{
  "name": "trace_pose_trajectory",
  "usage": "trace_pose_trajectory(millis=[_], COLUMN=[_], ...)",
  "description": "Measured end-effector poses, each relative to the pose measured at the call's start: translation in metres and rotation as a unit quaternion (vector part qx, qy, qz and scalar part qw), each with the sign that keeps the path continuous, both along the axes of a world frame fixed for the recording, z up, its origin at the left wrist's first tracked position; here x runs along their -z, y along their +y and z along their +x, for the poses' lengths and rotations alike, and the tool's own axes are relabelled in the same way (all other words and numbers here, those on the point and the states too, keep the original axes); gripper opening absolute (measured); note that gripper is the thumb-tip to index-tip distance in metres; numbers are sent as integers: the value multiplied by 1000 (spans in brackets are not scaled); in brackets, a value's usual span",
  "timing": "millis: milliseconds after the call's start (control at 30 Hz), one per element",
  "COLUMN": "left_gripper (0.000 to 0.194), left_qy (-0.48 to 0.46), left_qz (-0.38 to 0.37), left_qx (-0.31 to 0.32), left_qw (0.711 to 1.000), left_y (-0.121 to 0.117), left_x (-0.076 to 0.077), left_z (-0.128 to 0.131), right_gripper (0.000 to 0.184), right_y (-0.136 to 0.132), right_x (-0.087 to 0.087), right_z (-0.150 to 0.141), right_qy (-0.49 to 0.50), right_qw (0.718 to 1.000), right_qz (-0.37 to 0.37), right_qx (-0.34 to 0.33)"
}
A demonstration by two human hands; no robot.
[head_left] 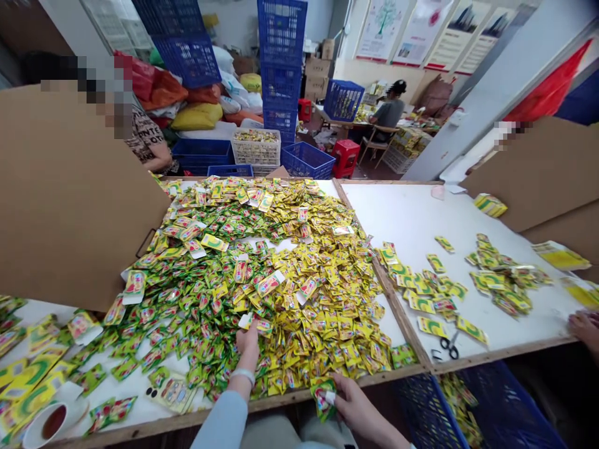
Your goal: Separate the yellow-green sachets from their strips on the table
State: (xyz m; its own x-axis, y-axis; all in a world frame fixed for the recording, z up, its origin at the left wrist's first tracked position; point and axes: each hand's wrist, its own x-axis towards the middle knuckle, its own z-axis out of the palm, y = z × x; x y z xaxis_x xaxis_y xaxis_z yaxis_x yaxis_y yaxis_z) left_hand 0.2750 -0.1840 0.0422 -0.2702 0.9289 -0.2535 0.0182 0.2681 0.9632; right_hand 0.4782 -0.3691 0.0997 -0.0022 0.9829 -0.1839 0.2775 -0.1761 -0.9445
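The right hand (358,405) reaches in at the bottom centre of the frame, its grip closed on a red-and-green foil sachet (322,399), pinched between thumb and fingers just past the table's near wooden edge. The left hand (247,342), with a pale band around its wrist, lies at the near side of a large heap of yellow and green foil sachets (262,280). Its fingertips are beside a white-cornered sachet (248,322), but whether that grip holds anything, I cannot tell. The heap spreads across the middle of the white table (412,215), with loose sachets scattered to the lower left near a white cup of dark tea (49,424). A raised wooden strip (388,280) separates the heap from a section at the right, where smaller clusters of sachets (505,277) lie near black-handled scissors (448,347). Below the table at lower right, a blue plastic crate (496,405) holds more sachets. A co-worker's hand (584,330) shows at the right edge, and brown cardboard sheets (70,193) stand at the upper left. Farther back, stacked blue crates (281,68) rise at top centre, and a seated person (388,112) works at another table.
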Motion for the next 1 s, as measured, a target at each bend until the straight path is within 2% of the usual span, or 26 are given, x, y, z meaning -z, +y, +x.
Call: trace_pose_trajectory(millis=[100, 167, 233, 367, 467, 533, 600, 700, 767, 900, 933, 967, 1000], left_gripper=[32, 29, 25, 24, 28, 30, 31, 32, 36, 33, 33, 33, 34], left_qy=[-61, -115, -174, -267, -288, -287, -274, -242, -223, -205, -207, -211, -218], left_qz=[-64, -79, -86, -96, -85, -66, -41, -8, -2, -1, -2, -6, -11], left_qx=[10, 63, 140, 290, 344, 347, 345, 357, 366, 391, 404, 419, 434], left_qw=[996, 988, 971, 914, 890, 890, 897, 902, 904, 897, 891, 883, 874], left_y=[-12, -33, -65, -136, -169, -178, -181, -183, -185, -185, -185, -183, -182], left_x=[-11, -21, -32, -58, -74, -80, -82, -81, -79, -78, -79, -81, -83], left_z=[-2, -4, -9, -13, -9, -6, -5, -5, -5, -6, -7, -8, -9], right_gripper=[33, 37, 40, 36, 24, 20, 26, 33, 33, 32, 31, 30, 30], right_y=[1, 6, 13, 22, 20, 14, 7, -3, -6, -9, -8, -7, -6], right_x=[1, -7, -22, -59, -79, -88, -97, -110, -120, -132, -133, -132, -131], right_z=[6, 7, 3, -26, -52, -61, -62, -57, -55, -62, -64, -65, -66], right_qy=[10, 18, 27, 36, 5, -53, -121, -225, -310, -447, -458, -452, -431], right_qw=[999, 998, 995, 989, 977, 956, 928, 899, 865, 781, 769, 768, 783], right_qz=[5, 28, 61, 133, 212, 276, 305, 255, 216, 215, 221, 224, 223], right_qx=[39, 62, 74, 61, -2, -87, -174, -276, -331, -380, -388, -393, -390])
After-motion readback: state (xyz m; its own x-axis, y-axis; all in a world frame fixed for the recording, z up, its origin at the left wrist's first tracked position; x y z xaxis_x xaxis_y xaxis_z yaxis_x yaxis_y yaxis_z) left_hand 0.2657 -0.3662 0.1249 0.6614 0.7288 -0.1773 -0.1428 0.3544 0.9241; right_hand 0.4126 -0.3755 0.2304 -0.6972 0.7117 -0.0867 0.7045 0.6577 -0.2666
